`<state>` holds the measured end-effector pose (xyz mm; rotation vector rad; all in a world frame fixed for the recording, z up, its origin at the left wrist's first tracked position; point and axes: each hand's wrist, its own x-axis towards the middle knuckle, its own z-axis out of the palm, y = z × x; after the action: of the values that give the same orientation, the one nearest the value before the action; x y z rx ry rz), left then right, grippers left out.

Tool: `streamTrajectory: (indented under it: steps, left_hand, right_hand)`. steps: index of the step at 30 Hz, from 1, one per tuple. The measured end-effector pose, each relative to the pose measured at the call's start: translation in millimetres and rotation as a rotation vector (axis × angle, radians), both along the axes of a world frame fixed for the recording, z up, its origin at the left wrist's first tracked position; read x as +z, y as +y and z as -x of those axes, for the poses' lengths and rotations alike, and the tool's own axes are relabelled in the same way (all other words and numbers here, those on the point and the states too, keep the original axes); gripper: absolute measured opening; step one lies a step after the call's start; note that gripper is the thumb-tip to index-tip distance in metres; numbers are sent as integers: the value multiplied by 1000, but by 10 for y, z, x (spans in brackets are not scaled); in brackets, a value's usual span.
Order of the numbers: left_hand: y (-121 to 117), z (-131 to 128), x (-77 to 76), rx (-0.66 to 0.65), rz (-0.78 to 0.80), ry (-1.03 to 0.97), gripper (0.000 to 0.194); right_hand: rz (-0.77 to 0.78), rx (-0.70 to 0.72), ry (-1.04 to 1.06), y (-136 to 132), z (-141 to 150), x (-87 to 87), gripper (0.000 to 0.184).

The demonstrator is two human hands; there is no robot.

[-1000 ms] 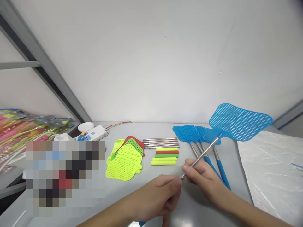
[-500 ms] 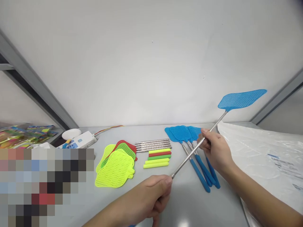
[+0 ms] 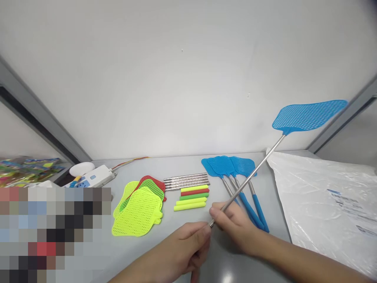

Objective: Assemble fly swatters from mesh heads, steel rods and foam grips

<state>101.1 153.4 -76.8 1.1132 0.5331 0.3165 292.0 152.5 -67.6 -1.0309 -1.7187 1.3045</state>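
Observation:
Both my hands are on one fly swatter with a blue mesh head (image 3: 308, 115) and a long thin metal rod (image 3: 255, 170), raised toward the upper right. My left hand (image 3: 188, 245) is closed around its lower end, which is hidden in the fingers. Just above it, my right hand (image 3: 231, 224) pinches the lower rod. Behind the right hand lie several finished-looking blue fly swatters (image 3: 224, 165) with blue handles (image 3: 257, 208), fanned on the table.
Yellow, green and red swatter heads (image 3: 137, 212) overlap at the left. Metal rods (image 3: 187, 181) lie behind coloured handle tubes (image 3: 191, 200). A power strip (image 3: 94, 175) stands back left, near bagged goods (image 3: 29, 171). A white plastic bag (image 3: 318, 196) covers the right side of the grey table (image 3: 153, 255).
My right hand has slid down the rod to beside my left hand. The held swatter's head sits slightly higher and farther right. The camera view has shifted a little.

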Motion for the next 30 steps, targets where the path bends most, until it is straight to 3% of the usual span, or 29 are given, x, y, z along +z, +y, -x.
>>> streamTrajectory:
  steps: [8, 12, 16, 20, 24, 30]
  left_hand:
    - [71, -5, 132, -13, 48, 4, 34]
    - [111, 70, 184, -32, 21, 35, 35]
    - [160, 144, 195, -50, -26, 64, 37]
    - [187, 157, 183, -75, -30, 94, 39]
    - [182, 124, 155, -95, -20, 97, 40]
    - [176, 124, 144, -104, -77, 93, 43]
  right_hand:
    - [33, -105, 6, 155, -162, 66, 51]
    - [-17, -330, 43, 328, -405, 100, 53]
    - [-108, -583, 261, 525, -715, 182, 51]
    - [-137, -697, 458, 608, -797, 225, 46]
    - [-97, -648, 507, 485, -567, 132, 46]
    - [24, -348, 166, 128, -161, -88, 46]
